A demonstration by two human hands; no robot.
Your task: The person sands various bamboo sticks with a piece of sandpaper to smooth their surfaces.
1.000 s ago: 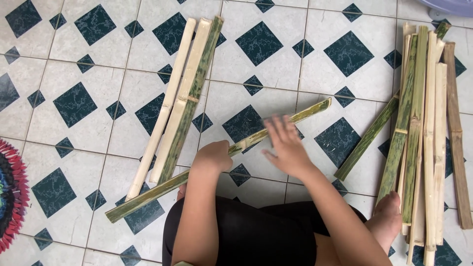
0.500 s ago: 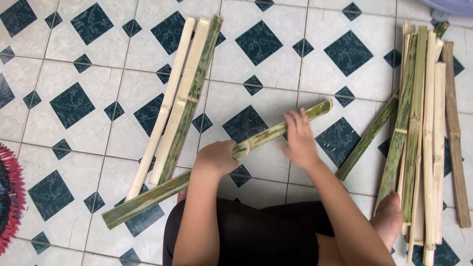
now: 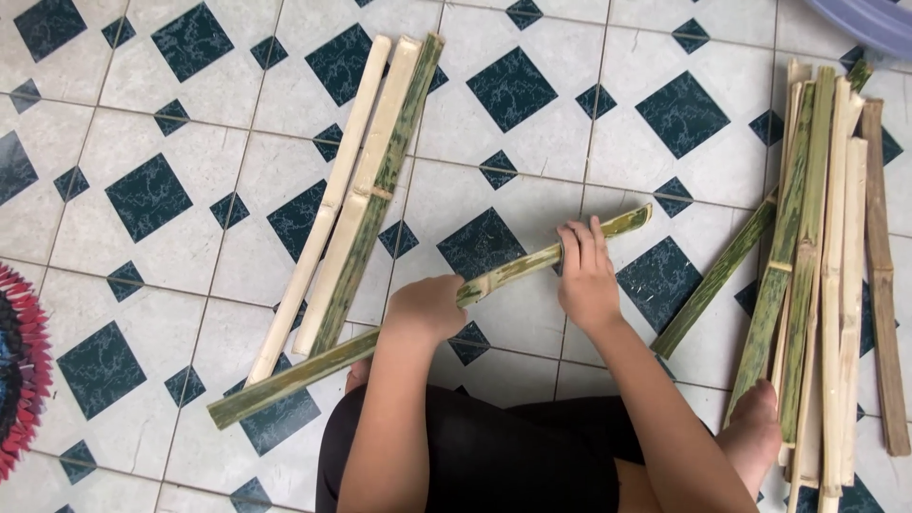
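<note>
Bamboo strip (image 3: 313,369) is held slanted just above the tiled floor (image 3: 142,123), gripped mid-length by left hand (image 3: 429,306), fist closed; right hand (image 3: 586,277) is wrapped around it farther right. Bamboo bundle (image 3: 825,256) lies at right.

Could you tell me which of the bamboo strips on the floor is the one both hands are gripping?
It is the long green strip lying diagonally before the person, gripped by the left hand and right hand. The left group and right pile lie untouched.
</note>
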